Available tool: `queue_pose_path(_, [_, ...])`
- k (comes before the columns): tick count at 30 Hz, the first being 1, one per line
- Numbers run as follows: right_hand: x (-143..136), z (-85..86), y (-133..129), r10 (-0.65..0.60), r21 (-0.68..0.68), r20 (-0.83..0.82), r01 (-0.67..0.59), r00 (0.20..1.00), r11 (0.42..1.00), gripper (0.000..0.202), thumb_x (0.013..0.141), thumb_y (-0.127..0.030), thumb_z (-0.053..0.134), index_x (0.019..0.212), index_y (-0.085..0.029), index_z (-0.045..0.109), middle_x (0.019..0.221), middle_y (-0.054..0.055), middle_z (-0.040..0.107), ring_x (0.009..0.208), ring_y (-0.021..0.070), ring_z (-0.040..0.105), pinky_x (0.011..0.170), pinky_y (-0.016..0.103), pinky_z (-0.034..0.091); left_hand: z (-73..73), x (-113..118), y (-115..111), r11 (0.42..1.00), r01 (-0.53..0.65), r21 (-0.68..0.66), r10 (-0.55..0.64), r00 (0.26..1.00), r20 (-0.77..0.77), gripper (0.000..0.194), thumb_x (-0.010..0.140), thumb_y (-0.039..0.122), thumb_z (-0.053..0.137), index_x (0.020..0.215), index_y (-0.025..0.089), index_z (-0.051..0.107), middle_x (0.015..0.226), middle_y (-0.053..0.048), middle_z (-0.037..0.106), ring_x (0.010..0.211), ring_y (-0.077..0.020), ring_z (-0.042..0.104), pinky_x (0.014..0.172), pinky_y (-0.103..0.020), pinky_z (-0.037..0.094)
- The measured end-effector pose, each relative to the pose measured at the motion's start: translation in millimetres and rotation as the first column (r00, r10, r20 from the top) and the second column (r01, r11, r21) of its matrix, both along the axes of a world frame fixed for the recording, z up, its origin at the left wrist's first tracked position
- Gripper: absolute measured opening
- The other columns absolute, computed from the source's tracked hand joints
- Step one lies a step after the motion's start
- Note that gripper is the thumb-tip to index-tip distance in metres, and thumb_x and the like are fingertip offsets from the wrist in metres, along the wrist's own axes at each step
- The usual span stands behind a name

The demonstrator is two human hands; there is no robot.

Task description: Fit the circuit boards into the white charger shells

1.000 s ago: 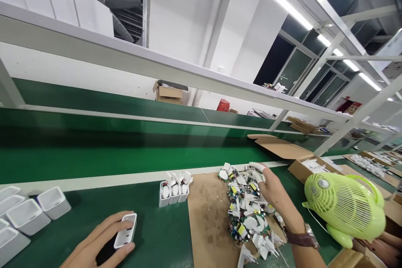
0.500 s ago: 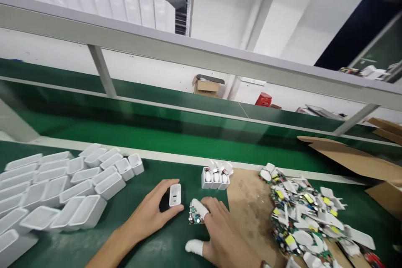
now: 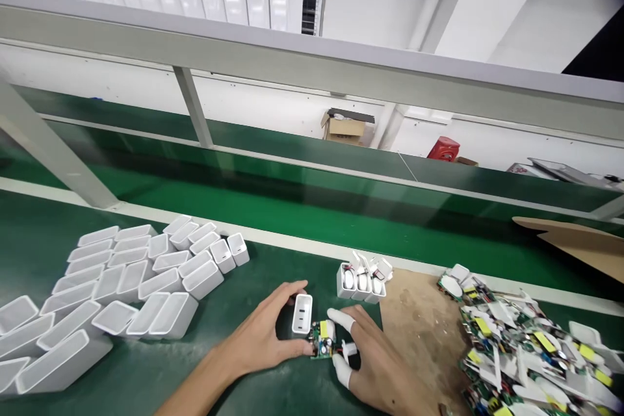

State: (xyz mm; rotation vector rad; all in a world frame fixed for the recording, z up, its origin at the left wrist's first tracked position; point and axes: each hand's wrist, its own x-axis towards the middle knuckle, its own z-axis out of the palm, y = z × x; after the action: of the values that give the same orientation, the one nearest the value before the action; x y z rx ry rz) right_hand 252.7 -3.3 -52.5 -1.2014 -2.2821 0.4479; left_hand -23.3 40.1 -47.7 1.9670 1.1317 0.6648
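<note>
**Two hands bring a circuit board beside a white housing**

The left hand point(image 3: 266, 331) is curved around one white housing point(image 3: 302, 314), whose open side faces up and shows dark slots in its bottom. Its forefinger lies at the upper end of the housing and its thumb reaches below the lower end, with the thumb tip at the left edge of the circuit board point(image 3: 322, 339). Whether this left grip presses on the housing, I cannot tell.

The right hand point(image 3: 375, 357) wears white covers on the tips of thumb and forefinger. Its grip pinches the circuit board at the right side, and a small white part point(image 3: 349, 350) shows between these two fingers. The board is just beside the housing, at its lower right, in front of the person.

Beyond the right hand, three filled housings point(image 3: 361, 283) stand in a row on the green worktop point(image 3: 273, 390), with white pieces rising out of them. A brown cardboard sheet point(image 3: 419, 331) lies to the right of them, and farther right is a heap of circuit boards and white parts point(image 3: 531, 357). On the left side, many open white housings point(image 3: 160, 283) are gathered close together. In the background there are a carton point(image 3: 344, 128) and a red object point(image 3: 443, 148).
</note>
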Motion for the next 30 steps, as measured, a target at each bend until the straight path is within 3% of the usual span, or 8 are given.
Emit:
queue_pose_path(4, [0.4, 3.3, -1.0, -0.059, 0.12, -0.122, 0.074, 0.991, 0.99, 0.063, 0.087, -0.007, 0.054, 0.148, -0.021, 0.049, 0.126, 0.012, 0.067, 0.116, 0.0269, 0.069, 0.095, 0.043, 0.065, 1.0, -4.3, 0.4, 0.997, 0.073, -0.005, -0.072, 0.996, 0.053, 0.107, 0.079, 0.025, 0.086, 0.167, 0.034, 0.025, 0.157, -0.013, 0.051, 0.143, -0.0351, 0.054, 0.12, -0.052, 0.046])
queue_pose_path(7, [1.3, 8.7, -1.1, -0.11, 0.234, -0.146, 0.142, 0.983, 0.962, 0.059, 0.091, -0.011, 0.053, 0.149, -0.02, 0.05, 0.127, 0.013, 0.068, 0.118, 0.0285, 0.07, 0.094, 0.042, 0.065, -4.9, -0.9, 0.1, 0.994, 0.112, -0.006, -0.11, 0.985, 0.129, 0.103, 0.083, 0.013, 0.072, 0.168, 0.034, 0.017, 0.159, -0.013, 0.05, 0.146, -0.0331, 0.052, 0.123, -0.052, 0.042])
queue_pose_path(9, [1.6, 10.1, -0.9, -0.133, 0.3, -0.16, 0.176, 0.978, 0.938, 0.058, 0.091, -0.013, 0.054, 0.149, -0.018, 0.051, 0.128, 0.014, 0.069, 0.118, 0.0296, 0.07, 0.092, 0.042, 0.066, -11.3, 5.0, 0.3, 0.998, 0.056, 0.013, -0.057, 0.989, 0.136, 0.097, 0.087, 0.011, 0.068, 0.167, 0.034, 0.019, 0.154, -0.012, 0.054, 0.142, -0.0308, 0.056, 0.123, -0.051, 0.042])
queue_pose_path(14, [3.0, 11.7, 0.3, -0.188, 0.364, -0.154, 0.233, 0.97, 0.902, 0.054, 0.093, -0.013, 0.056, 0.147, -0.016, 0.052, 0.127, 0.015, 0.069, 0.118, 0.03, 0.069, 0.092, 0.044, 0.065, -15.3, 12.1, 3.6, 0.994, -0.095, 0.053, 0.094, 0.995, 0.024, 0.088, 0.092, 0.02, 0.076, 0.162, 0.04, 0.027, 0.137, -0.008, 0.057, 0.119, -0.0257, 0.064, 0.109, -0.047, 0.053])
queue_pose_path(19, [5.2, 18.6, 1.4, -0.186, 0.368, -0.171, 0.238, 0.968, 0.899, 0.058, 0.094, -0.012, 0.058, 0.151, -0.015, 0.049, 0.127, 0.016, 0.068, 0.119, 0.0303, 0.066, 0.096, 0.048, 0.063, 0.0, 4.1, 7.9, 0.99, -0.035, -0.137, 0.032, 0.999, -0.024, 0.119, 0.07, 0.028, 0.098, 0.164, 0.041, 0.027, 0.141, -0.008, 0.055, 0.095, -0.0205, 0.064, 0.087, -0.037, 0.06])
queue_pose_path(23, [1.4, 25.1, -3.2, -0.164, 0.376, -0.231, 0.244, 0.959, 0.894, 0.061, 0.092, -0.01, 0.06, 0.152, -0.015, 0.048, 0.127, 0.016, 0.067, 0.119, 0.0307, 0.066, 0.099, 0.05, 0.061, 1.9, 11.9, 6.4, 0.977, 0.072, -0.202, -0.075, 0.997, -0.008, 0.094, 0.076, 0.033, 0.094, 0.157, 0.037, 0.046, 0.134, -0.006, 0.066, 0.082, -0.0173, 0.063, 0.076, -0.031, 0.058])
queue_pose_path(26, [-3.8, 31.5, -8.6, -0.094, 0.368, -0.259, 0.188, 0.961, 0.911, 0.059, 0.091, -0.008, 0.06, 0.149, -0.013, 0.05, 0.127, 0.017, 0.066, 0.12, 0.0301, 0.065, 0.098, 0.048, 0.06, -0.2, 20.2, 3.1, 0.991, 0.102, -0.081, -0.102, 0.995, 0.01, 0.076, 0.083, 0.033, 0.089, 0.151, 0.033, 0.055, 0.127, -0.007, 0.068, 0.095, -0.0225, 0.067, 0.083, -0.033, 0.058])
queue_pose_path(30, [-10.1, 37.4, -11.2, -0.035, 0.419, -0.223, 0.128, 0.974, 0.899, 0.058, 0.088, -0.002, 0.059, 0.146, -0.011, 0.053, 0.124, 0.017, 0.067, 0.115, 0.0295, 0.065, 0.095, 0.045, 0.061, 1.3, 22.0, -0.3, 0.978, 0.113, 0.178, -0.11, 0.994, -0.024, 0.076, 0.09, 0.024, 0.082, 0.157, 0.034, 0.046, 0.137, -0.008, 0.064, 0.119, -0.0271, 0.064, 0.111, -0.046, 0.049])
